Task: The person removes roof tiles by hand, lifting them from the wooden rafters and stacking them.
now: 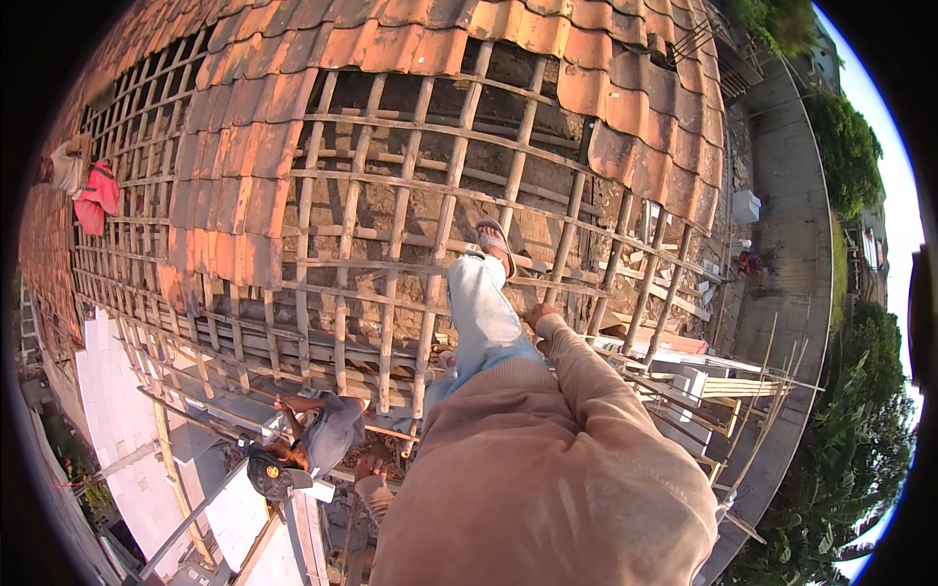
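My right hand (537, 314) is closed around the lower part of a wooden rafter (569, 244), beside my bent knee in pale jeans. One sandalled foot (496, 244) of mine rests on the wooden roof frame (451, 186). At lower left, my left hand (371, 467) is in shade next to a wooden beam (393, 482); its fingers are too dark to tell whether they grip it. Another person in a dark cap (277, 471) and grey top is just beyond that hand, with an arm reaching up to the frame.
Orange clay tiles (234, 176) cover parts of the roof around open gaps in the frame. A second person with a red cloth (98, 198) is at far left. Bamboo poles (762, 430) jut out at right, above a concrete strip (782, 244). White panels (122, 391) stand below left.
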The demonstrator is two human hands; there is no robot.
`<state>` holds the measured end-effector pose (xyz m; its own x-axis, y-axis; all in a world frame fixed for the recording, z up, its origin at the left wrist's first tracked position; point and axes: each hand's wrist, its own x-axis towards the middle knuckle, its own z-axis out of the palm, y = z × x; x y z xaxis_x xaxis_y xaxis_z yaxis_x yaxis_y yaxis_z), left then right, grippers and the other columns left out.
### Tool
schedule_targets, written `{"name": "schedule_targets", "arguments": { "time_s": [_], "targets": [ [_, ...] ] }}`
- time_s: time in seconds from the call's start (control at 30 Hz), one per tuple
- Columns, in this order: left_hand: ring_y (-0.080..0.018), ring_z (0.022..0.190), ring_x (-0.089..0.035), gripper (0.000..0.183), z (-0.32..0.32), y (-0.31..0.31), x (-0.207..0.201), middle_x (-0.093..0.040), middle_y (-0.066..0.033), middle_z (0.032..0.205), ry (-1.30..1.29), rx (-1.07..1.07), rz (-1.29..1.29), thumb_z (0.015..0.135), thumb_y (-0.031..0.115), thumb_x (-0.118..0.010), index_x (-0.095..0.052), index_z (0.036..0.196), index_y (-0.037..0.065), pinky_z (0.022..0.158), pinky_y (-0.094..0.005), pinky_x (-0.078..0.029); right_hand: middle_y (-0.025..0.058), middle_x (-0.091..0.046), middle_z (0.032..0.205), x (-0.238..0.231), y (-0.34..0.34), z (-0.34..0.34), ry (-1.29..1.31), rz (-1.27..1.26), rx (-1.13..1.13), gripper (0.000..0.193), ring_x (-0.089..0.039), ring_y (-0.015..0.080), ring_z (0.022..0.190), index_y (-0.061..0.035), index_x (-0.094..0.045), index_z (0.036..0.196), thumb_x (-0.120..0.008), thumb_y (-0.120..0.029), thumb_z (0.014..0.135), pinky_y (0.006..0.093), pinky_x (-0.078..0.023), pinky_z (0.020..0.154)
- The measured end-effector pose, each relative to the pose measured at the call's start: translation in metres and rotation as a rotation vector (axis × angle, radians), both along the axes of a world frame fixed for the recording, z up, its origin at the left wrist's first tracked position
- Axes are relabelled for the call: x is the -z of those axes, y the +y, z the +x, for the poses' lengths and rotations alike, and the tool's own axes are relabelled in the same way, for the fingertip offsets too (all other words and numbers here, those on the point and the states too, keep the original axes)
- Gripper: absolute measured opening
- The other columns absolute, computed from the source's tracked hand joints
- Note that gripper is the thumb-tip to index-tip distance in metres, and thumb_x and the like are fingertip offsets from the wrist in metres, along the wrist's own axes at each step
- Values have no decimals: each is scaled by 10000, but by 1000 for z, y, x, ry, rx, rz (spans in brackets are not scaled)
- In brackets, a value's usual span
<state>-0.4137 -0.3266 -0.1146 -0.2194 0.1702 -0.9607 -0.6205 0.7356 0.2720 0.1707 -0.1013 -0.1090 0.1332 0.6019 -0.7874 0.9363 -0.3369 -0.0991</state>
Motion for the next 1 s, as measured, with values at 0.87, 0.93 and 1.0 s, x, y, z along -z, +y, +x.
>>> {"name": "schedule_targets", "arguments": {
  "time_s": [0.87, 0.93, 1.0],
  "targets": [
    [-298, 998, -520, 345, 9, 100, 37, -534, -86, 1141, -187, 185, 258, 931, 376, -412, -483, 1122, 97, 778, -473, -429, 230, -628, 954, 21, -72, 18, 182, 194, 415, 392, -605, 372, 922, -46, -630, 1012, -547, -363, 796, 416, -492, 780],
    [-307, 997, -521, 348, 31, 88, 45, -535, -91, 1138, -215, 191, 219, 931, 375, -413, -482, 1126, 95, 776, -477, -432, 217, -625, 998, 31, -87, 41, 94, 119, 322, 367, -611, 356, 944, -60, -662, 974, -510, -354, 816, 416, -498, 794],
    [-316, 996, -523, 351, 63, 82, 53, -536, -96, 1134, -264, 204, 198, 931, 375, -414, -481, 1129, 93, 773, -482, -434, 213, -627, 988, 50, -106, 86, 9, 117, 108, 352, -612, 351, 938, -50, -665, 948, -498, -333, 823, 412, -496, 795]
  ]
}}
